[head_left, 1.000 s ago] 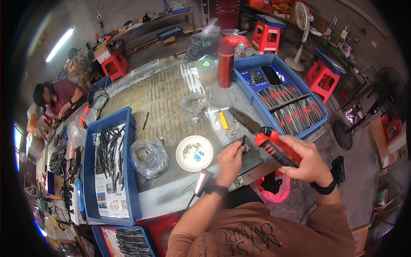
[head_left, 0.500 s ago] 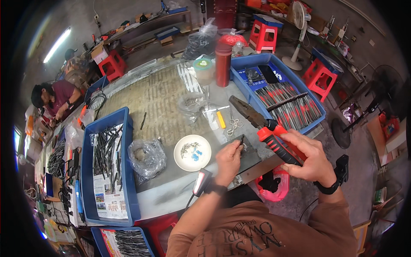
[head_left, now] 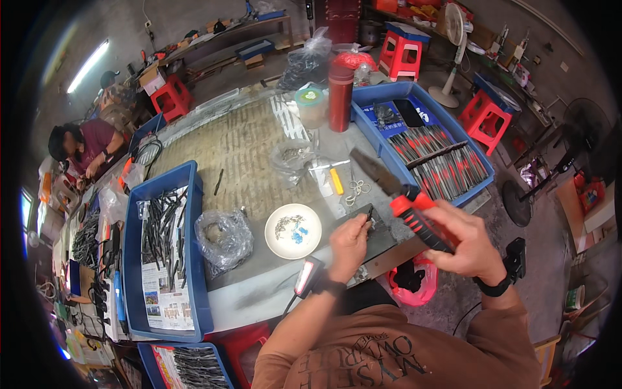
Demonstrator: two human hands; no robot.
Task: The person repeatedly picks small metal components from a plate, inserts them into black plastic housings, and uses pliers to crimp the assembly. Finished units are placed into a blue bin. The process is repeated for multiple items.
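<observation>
The right hand (head_left: pixel 468 241) is wrapped tight round the red-and-black grips of a large pair of pliers (head_left: pixel 403 198), their dark nose pointing up and away over the worktop (head_left: pixel 253 146). The left hand (head_left: pixel 348 244) is pinched shut on a small dark metal piece (head_left: pixel 369 215), held just over a dark block (head_left: pixel 378 230) at the near edge of the worktop, below the pliers' nose.

Just left of that hand stands a white dish (head_left: pixel 293 231) with small blue and dark bits in it, and beside that a crumpled clear plastic bag (head_left: pixel 224 235) of dark parts. Further left a long blue tray (head_left: pixel 193 285) holds black strips over a printed paper sheet. On the right a second blue tray (head_left: pixel 424 152) carries rows of red-and-black handled tools. Behind, a tall red flask (head_left: pixel 341 97) stands next to a clear tub with a green lid (head_left: pixel 311 106), and a tied black bag (head_left: pixel 307 63) sits beyond them.

Against half a second ago, the pliers have risen a little, and the left hand stays pinched at the block. At the far left another person (head_left: pixel 81 146) in a dark red top sits bent over.
</observation>
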